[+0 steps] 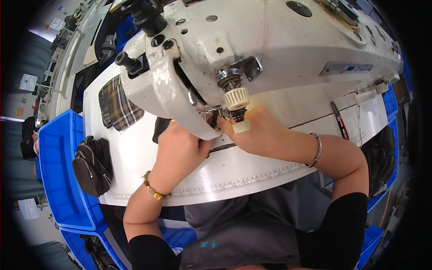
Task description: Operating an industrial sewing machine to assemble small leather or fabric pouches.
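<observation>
Left hand (180,144): curled beside dark fabric (160,129); cannot tell if pinching, partly hidden behind sewing machine (256,45).
Right hand (256,130): bent close to zip-like strip (212,118), between both hands; cannot tell pinch from press.
Feed: probably best guided flat, lightly taut.
Table edge (216,191): bodyward of both hands.
Room: open rightward of right hand, toward red-black tool (340,121); leftward, limited by plaid cloth (119,103), black bag (93,165).

off-white sewing machine (270,49) — black-and-tan plaid cloth (119,105) — blue bin (63,166)
</observation>
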Demonstrator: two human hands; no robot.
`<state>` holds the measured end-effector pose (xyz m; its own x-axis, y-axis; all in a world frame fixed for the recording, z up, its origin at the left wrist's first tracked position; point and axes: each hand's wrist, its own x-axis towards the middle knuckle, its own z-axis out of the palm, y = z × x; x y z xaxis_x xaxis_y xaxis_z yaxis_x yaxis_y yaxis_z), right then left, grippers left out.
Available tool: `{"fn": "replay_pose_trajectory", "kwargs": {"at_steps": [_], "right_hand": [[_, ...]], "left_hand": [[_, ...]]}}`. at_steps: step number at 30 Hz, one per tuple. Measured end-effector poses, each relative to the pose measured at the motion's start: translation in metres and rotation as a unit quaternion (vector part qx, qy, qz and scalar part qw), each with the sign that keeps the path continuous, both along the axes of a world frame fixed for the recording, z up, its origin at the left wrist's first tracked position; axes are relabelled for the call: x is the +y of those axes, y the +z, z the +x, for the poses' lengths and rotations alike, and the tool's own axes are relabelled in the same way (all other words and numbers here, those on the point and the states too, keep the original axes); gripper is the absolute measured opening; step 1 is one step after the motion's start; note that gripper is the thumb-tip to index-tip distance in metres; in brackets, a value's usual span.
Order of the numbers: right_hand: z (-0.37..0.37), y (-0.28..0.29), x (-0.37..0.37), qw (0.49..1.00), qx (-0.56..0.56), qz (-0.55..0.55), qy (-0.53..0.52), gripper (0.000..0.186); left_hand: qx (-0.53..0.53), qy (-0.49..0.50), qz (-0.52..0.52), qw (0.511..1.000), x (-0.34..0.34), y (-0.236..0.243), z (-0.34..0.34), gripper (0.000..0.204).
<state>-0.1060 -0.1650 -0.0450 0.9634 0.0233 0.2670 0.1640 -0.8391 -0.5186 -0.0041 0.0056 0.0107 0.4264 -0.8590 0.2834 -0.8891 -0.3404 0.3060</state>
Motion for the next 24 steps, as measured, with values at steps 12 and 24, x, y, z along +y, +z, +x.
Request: {"fn": "replay_pose_trajectory", "kwargs": {"at_steps": [12,24], "right_hand": [[0.001,0.007,-0.006,0.984,-0.064,-0.151,0.073,0.026],[-0.01,0.002,0.017,0.971,-0.13,-0.168,0.108,0.013]], "left_hand": [[-0.157,-0.084,0.121,0.976,0.02,0.014,0.0,0.038],[-0.025,-0.028,-0.003,0.999,0.018,0.007,-0.003,0.039]]}}
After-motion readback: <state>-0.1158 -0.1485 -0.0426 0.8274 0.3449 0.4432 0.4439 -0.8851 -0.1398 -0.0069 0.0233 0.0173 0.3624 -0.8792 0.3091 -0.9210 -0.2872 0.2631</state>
